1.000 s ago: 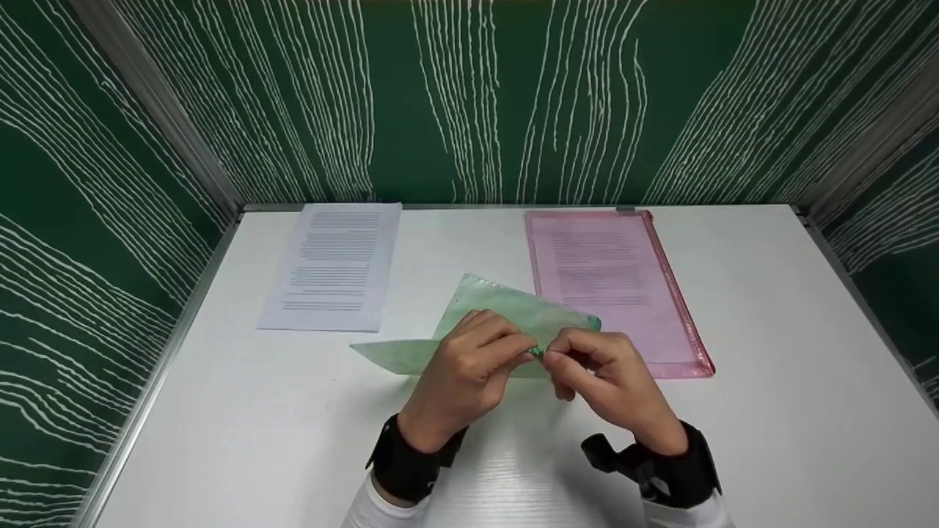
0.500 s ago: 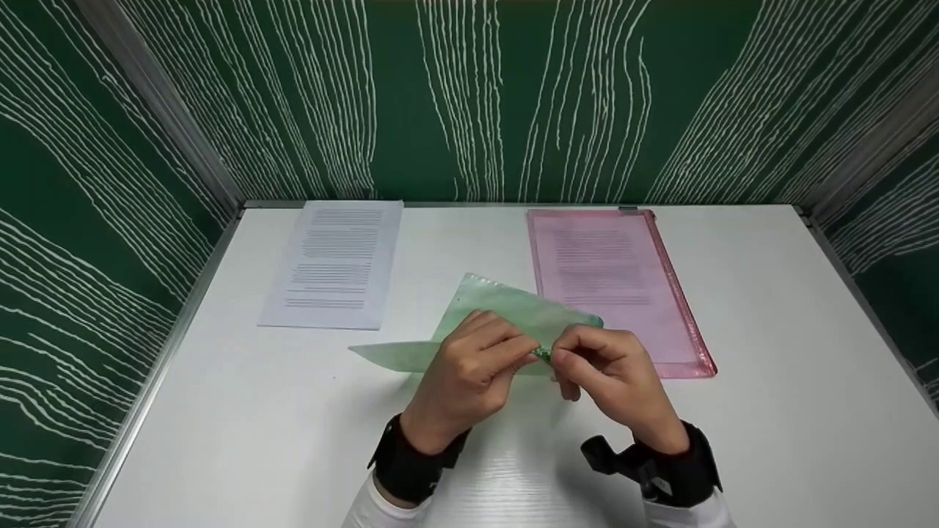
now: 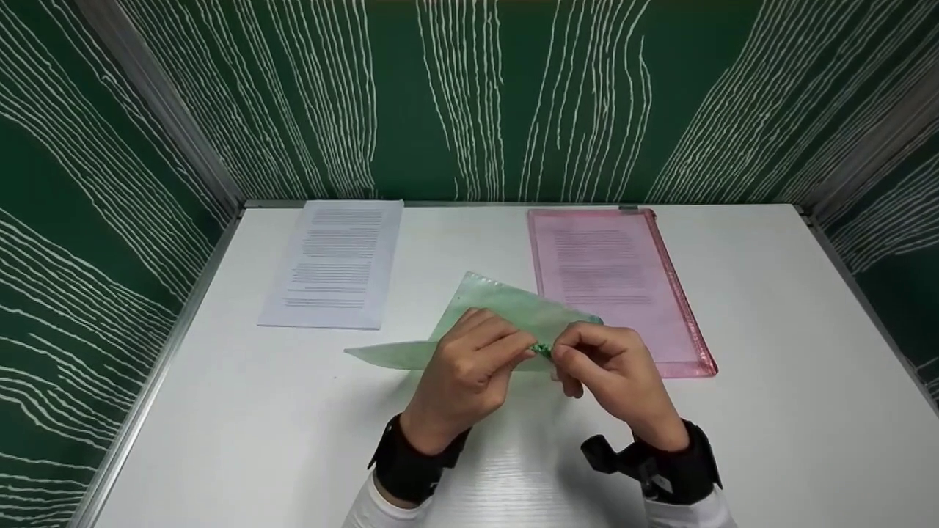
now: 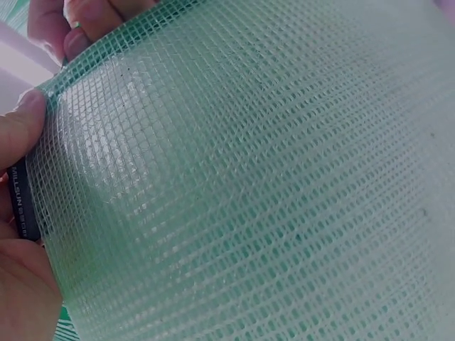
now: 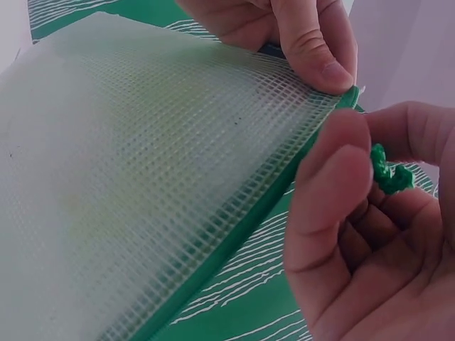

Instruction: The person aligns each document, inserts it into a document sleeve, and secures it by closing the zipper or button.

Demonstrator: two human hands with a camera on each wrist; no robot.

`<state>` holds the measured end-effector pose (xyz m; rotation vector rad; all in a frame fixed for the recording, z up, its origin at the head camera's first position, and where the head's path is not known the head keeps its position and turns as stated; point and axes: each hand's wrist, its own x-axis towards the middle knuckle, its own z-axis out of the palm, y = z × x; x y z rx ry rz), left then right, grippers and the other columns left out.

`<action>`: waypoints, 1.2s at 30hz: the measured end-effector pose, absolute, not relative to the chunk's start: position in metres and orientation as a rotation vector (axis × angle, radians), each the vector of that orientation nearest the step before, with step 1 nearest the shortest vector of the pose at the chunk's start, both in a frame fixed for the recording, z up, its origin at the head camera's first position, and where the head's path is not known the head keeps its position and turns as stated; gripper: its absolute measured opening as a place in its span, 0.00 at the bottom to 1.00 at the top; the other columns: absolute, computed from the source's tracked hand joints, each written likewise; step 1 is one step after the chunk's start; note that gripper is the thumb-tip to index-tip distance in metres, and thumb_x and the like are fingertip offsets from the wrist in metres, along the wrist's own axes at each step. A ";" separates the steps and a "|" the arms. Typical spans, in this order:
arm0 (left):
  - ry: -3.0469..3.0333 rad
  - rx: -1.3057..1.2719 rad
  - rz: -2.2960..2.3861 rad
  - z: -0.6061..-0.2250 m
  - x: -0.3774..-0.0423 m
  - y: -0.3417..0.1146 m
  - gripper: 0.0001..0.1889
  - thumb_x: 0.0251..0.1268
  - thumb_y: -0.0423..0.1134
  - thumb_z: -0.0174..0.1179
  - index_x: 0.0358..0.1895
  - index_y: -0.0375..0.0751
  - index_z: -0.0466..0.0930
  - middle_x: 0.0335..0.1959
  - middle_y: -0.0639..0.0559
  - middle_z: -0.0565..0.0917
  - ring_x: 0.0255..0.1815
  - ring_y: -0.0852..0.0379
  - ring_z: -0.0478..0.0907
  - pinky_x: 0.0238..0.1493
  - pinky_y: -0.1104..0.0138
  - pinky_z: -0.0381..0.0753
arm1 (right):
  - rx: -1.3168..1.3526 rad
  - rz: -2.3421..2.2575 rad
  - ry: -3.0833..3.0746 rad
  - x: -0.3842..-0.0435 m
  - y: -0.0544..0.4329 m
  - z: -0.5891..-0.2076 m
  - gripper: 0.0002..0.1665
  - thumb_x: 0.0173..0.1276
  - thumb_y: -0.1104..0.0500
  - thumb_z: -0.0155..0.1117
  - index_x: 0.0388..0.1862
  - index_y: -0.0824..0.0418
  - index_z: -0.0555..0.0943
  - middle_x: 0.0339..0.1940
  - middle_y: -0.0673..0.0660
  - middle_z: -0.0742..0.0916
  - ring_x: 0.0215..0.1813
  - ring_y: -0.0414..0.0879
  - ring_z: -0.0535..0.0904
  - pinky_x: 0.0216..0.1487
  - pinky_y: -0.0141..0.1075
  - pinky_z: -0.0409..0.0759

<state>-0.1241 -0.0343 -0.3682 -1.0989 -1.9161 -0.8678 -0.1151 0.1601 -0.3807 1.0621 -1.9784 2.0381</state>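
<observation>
A translucent green mesh zipper pouch [image 3: 506,301] is raised over the table, folded so that one flap points left and another rises behind the hands. My left hand [image 3: 469,363] pinches its edge near a corner, with a small black label [image 4: 25,202] beside the fingers. Just to the right, my right hand [image 3: 612,374] has thumb and index finger together at the pouch's dark green zipper edge [image 5: 249,224]. A short twisted green cord [image 5: 391,170] sticks out from those fingertips. The part directly between the right fingertips is hidden.
White printed paper [image 3: 330,268] lies at the back left of the white table [image 3: 220,425]. At the back right is a pink zipper pouch [image 3: 601,271] with a printed sheet visible through it; the green pouch overlaps its view. Green walls with white lines [image 3: 440,95] enclose the table.
The right hand has risen very slightly, and a little more green shows between the two hands. The pouch's left tip has dipped slightly. Both hands keep their hold.
</observation>
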 end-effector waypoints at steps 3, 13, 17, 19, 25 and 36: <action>-1.922 -1.093 -0.855 -0.368 -0.124 -0.034 0.03 0.56 0.37 0.62 0.31 0.42 0.81 0.25 0.55 0.76 0.29 0.62 0.70 0.37 0.72 0.70 | 1.053 2.031 -1.982 -0.115 0.161 -0.380 0.14 0.62 0.79 0.47 0.28 0.66 0.77 0.18 0.59 0.76 0.15 0.44 0.71 0.16 0.34 0.71; -1.920 -1.085 -0.834 -0.368 -0.124 -0.034 0.04 0.55 0.37 0.62 0.31 0.41 0.81 0.25 0.56 0.76 0.28 0.62 0.70 0.37 0.72 0.70 | 1.057 2.022 -1.948 -0.114 0.161 -0.380 0.12 0.60 0.82 0.46 0.26 0.71 0.75 0.17 0.59 0.77 0.14 0.44 0.71 0.16 0.33 0.71; -1.904 -1.069 -0.851 -0.367 -0.124 -0.034 0.04 0.56 0.36 0.61 0.32 0.41 0.82 0.25 0.56 0.76 0.28 0.62 0.70 0.35 0.71 0.70 | 0.980 1.999 -2.019 -0.114 0.161 -0.380 0.13 0.61 0.80 0.48 0.25 0.68 0.76 0.17 0.59 0.77 0.14 0.44 0.70 0.15 0.33 0.71; -1.890 -1.052 -0.869 -0.367 -0.124 -0.035 0.04 0.56 0.36 0.61 0.32 0.41 0.82 0.25 0.56 0.77 0.28 0.62 0.71 0.35 0.71 0.70 | 0.926 1.980 -2.069 -0.114 0.162 -0.381 0.13 0.62 0.79 0.48 0.25 0.67 0.76 0.16 0.59 0.77 0.14 0.44 0.70 0.16 0.33 0.70; -1.881 -1.038 -0.902 -0.367 -0.124 -0.036 0.04 0.56 0.35 0.62 0.33 0.40 0.82 0.27 0.55 0.78 0.30 0.62 0.72 0.37 0.71 0.71 | 0.914 1.961 -2.073 -0.116 0.163 -0.384 0.15 0.61 0.79 0.48 0.26 0.64 0.77 0.16 0.59 0.77 0.15 0.44 0.70 0.16 0.33 0.70; -1.877 -1.040 -0.870 -0.369 -0.125 -0.036 0.04 0.54 0.36 0.62 0.33 0.40 0.82 0.26 0.56 0.77 0.29 0.62 0.71 0.36 0.71 0.70 | 0.951 1.978 -2.047 -0.116 0.163 -0.385 0.14 0.62 0.79 0.48 0.26 0.65 0.77 0.17 0.58 0.78 0.15 0.44 0.71 0.16 0.33 0.70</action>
